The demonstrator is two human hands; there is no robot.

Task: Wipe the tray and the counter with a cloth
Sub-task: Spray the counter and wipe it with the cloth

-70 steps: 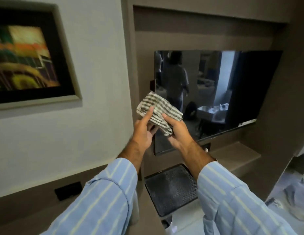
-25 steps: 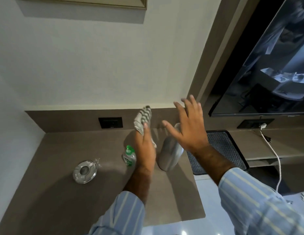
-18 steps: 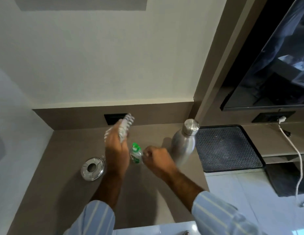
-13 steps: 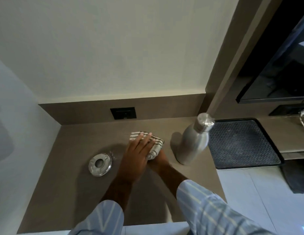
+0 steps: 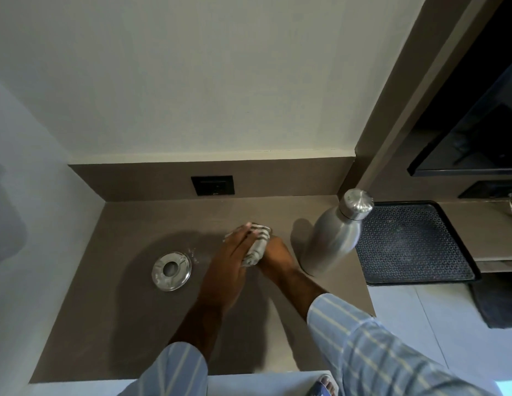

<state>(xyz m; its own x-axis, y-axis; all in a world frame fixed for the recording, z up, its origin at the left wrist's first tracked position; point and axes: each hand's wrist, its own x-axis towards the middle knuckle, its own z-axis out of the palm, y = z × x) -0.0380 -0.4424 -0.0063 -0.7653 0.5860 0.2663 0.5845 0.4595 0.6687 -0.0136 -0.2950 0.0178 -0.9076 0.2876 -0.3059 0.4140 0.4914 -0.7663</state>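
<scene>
A striped grey-and-white cloth is bunched up over the middle of the brown counter. My left hand lies over the cloth and grips it. My right hand is closed tight against the cloth's right side, touching the left hand. The small green-capped bottle it took hold of earlier is hidden behind the hands. The black mesh-patterned tray sits on a lower shelf at the right, apart from both hands.
A tall steel bottle stands between my hands and the tray. A round steel dish lies left of the hands. A black wall socket sits in the backsplash; a dark screen hangs at the upper right.
I turned from the screen down to the counter. My right hand closed on the small green-capped bottle, and my left hand brought the cloth down against it; the bottle is now hidden.
</scene>
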